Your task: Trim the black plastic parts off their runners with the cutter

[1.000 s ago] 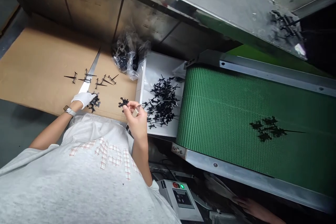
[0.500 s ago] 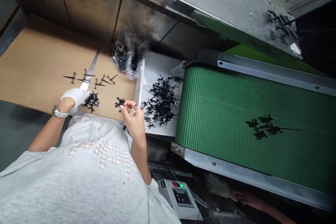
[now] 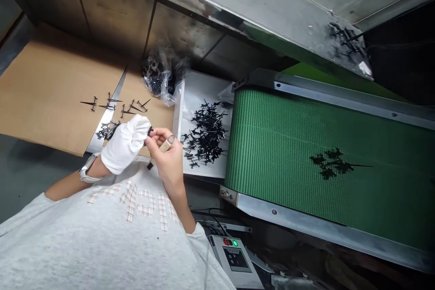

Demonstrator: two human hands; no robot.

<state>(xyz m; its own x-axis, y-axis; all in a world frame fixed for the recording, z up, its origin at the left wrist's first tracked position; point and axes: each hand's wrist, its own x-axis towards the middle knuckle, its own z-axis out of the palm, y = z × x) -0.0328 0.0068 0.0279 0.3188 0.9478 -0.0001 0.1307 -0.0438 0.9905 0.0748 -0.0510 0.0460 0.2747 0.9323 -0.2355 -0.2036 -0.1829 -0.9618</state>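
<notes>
My left hand (image 3: 126, 146), in a white glove, is closed with its fingertips at a small black plastic part (image 3: 150, 131). Bare, my right hand (image 3: 170, 161) pinches the same part from the other side. A slim tool with a beige handle (image 3: 166, 144) also rests in the right hand, its dark end pointing down toward the shirt. The fingers and glove hide most of the part. Left of the glove lies a heap of small black parts (image 3: 108, 130). Several thin, spiky black pieces (image 3: 129, 108) are spread behind it, some over a long tapered metal strip (image 3: 117, 88).
Brown cardboard (image 3: 44, 95) covers the worktop. Beside it stands a white tray (image 3: 177, 118) heaped with black parts (image 3: 210, 131). A clear plastic bag (image 3: 166, 77) sits behind. To the right is a green conveyor belt (image 3: 272, 158) carrying black parts (image 3: 331, 163), with a control box (image 3: 234, 258) below.
My left hand has moved right from the heap by the metal strip to meet my right hand at the black part. My right hand has shifted slightly left, still holding the part and tool.
</notes>
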